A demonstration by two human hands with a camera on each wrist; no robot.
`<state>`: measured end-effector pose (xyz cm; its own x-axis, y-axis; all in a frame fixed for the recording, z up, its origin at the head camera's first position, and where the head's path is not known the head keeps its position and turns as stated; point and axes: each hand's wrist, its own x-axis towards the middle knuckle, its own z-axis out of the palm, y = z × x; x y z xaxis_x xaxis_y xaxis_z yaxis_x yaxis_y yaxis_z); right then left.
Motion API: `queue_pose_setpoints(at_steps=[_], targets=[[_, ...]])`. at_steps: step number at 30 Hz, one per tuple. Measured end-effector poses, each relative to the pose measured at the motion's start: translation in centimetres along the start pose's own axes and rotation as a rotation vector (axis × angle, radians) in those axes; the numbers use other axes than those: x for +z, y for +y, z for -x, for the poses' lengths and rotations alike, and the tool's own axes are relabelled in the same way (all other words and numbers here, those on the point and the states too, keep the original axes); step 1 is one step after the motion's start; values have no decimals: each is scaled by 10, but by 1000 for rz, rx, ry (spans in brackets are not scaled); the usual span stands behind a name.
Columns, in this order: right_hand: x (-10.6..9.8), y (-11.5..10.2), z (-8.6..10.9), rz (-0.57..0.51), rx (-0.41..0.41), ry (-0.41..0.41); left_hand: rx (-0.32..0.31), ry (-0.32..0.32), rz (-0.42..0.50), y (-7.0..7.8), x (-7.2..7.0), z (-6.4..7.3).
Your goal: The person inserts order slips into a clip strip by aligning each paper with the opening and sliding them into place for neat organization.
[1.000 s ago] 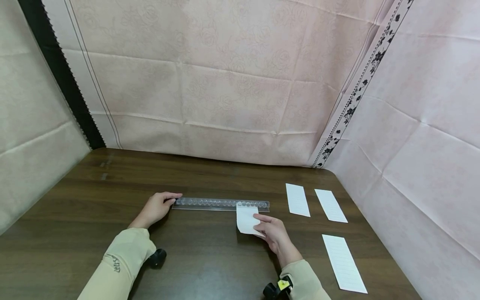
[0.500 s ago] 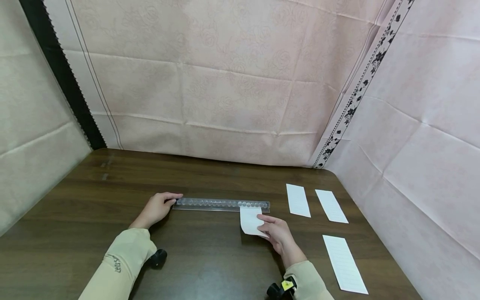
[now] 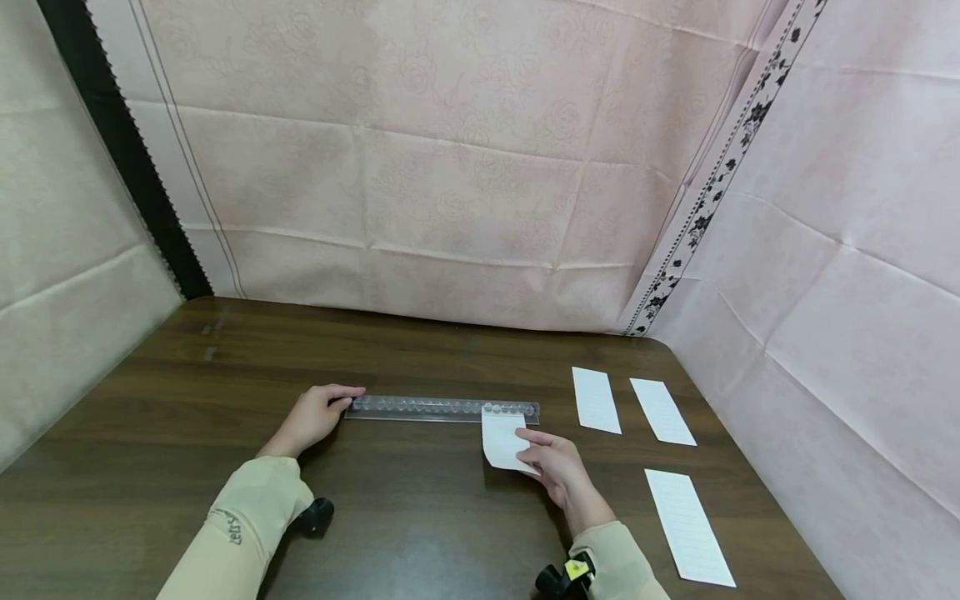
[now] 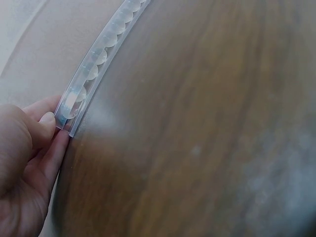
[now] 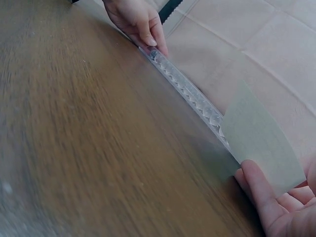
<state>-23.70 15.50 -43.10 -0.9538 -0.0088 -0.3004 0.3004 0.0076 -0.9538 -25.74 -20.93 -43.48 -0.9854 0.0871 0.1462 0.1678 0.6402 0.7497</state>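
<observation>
R hand (image 3: pixel 561 473) pinches white card (image 3: pixel 500 442), top edge showing thru clear strip (image 3: pixel 420 407), now a touch further right vs 1 s ago, so prob. being lined up nearer strip's R end (L hand (image 3: pixel 309 420) still pinches its L end).

Right hand (image 5: pixel 286 217) pinches a pale paper slip (image 5: pixel 259 140) at the near part of a clear strip (image 5: pixel 186 93); left hand (image 5: pixel 134 19) grips the far end.

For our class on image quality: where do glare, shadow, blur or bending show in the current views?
Head view: soft sheen on the table, shadow below the held paper; left wrist: clear strip looks bowed, table grain blurred, bluish glare lower right; right wrist: pale glare lower left.
</observation>
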Motion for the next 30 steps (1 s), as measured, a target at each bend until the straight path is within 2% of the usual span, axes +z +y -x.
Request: queue_pose_setpoints(at_steps=[14, 30], targets=[[-5, -2, -1, 3, 20, 23, -1, 4, 0, -4, 2, -2], [-8, -2, 0, 5, 23, 15, -19, -3, 0, 1, 0, 0]])
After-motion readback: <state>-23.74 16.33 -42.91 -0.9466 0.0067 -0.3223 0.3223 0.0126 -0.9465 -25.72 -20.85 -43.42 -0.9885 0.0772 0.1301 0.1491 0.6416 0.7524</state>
